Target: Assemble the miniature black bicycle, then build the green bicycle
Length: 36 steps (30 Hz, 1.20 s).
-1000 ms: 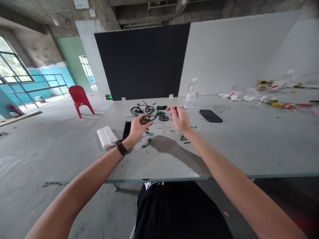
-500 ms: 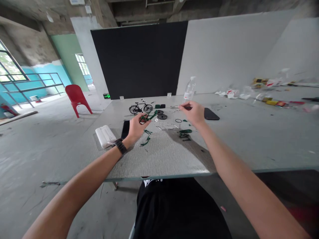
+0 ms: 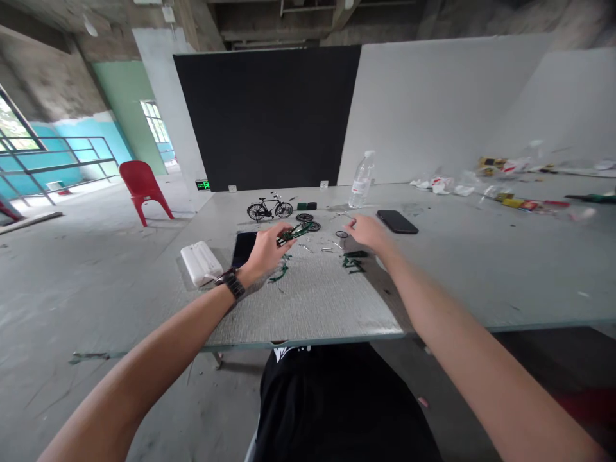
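Note:
My left hand (image 3: 264, 249), with a dark watch on its wrist, is closed on a small green model bicycle frame (image 3: 292, 233) lifted just off the table. My right hand (image 3: 368, 232) hovers low over the table with fingers loosely curled, beside a small black ring (image 3: 341, 234) and some green parts (image 3: 355, 259). I cannot make out whether it holds anything. Two loose little black wheels (image 3: 308, 222) lie just beyond the frame. A finished black model bicycle (image 3: 270, 208) stands farther back.
A grey table (image 3: 457, 269) carries a white case (image 3: 201, 262), a dark phone (image 3: 244, 247) by my left hand, another phone (image 3: 397, 221), a water bottle (image 3: 361, 180) and clutter (image 3: 510, 192) at the far right. A red chair (image 3: 140, 187) stands left.
My right hand has come back down from near the far phone to the table by the black ring. My left hand has tilted the green frame slightly; the view shifted a little.

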Motion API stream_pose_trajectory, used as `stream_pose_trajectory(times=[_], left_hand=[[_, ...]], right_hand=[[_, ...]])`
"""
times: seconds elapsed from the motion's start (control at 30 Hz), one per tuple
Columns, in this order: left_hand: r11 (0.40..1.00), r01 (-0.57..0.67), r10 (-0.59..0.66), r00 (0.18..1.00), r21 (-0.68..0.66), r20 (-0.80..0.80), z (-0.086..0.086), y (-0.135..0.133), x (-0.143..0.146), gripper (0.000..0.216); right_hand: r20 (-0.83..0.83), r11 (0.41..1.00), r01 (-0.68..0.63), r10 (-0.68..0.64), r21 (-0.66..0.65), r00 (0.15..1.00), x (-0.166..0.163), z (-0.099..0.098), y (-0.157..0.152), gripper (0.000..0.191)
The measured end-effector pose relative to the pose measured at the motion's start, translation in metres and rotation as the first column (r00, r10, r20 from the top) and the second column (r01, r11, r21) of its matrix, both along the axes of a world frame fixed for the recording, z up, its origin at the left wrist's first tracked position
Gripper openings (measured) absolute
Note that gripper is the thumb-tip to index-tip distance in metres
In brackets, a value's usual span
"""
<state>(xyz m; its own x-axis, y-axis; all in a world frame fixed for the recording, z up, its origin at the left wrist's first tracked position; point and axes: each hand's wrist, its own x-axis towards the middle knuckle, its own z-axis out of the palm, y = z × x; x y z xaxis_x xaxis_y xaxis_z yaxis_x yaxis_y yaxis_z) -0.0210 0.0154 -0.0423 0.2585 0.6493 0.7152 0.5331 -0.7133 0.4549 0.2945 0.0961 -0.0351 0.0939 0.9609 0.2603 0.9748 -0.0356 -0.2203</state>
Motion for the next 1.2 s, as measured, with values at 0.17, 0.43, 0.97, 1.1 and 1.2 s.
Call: stream_pose_trajectory(times=[0.17, 0.43, 0.97, 1.1, 1.2], left_hand=[[1.000, 0.018, -0.018, 1.000, -0.001, -0.015, 0.001, -0.002, 0.000, 0.023], [1.000, 0.005, -0.006, 0.999, -0.013, -0.035, 0.002, -0.002, 0.000, 0.021], [0.996, -0.058, 0.059, 0.998, -0.071, 0.015, 0.001, 0.002, 0.001, 0.022], [0.995, -0.042, 0.043, 0.999, -0.088, 0.007, 0.001, 0.001, 0.001, 0.024], [0.994, -0.054, 0.055, 0.998, -0.091, 0.012, 0.003, 0.000, 0.001, 0.022]], right_hand=[[0.022, 0.992, 0.056, -0.054, -0.113, 0.998, 0.000, -0.006, 0.011, 0.025], [-0.037, 0.997, 0.066, -0.067, -0.031, 0.997, -0.006, -0.001, 0.007, 0.026], [-0.174, 0.714, -0.447, 0.614, 0.539, 0.770, -0.110, 0.012, -0.071, 0.044], [-0.174, 0.694, -0.466, 0.640, 0.549, 0.748, -0.119, 0.007, -0.073, 0.040], [-0.183, 0.700, -0.445, 0.627, 0.559, 0.757, -0.115, 0.007, -0.069, 0.041]])
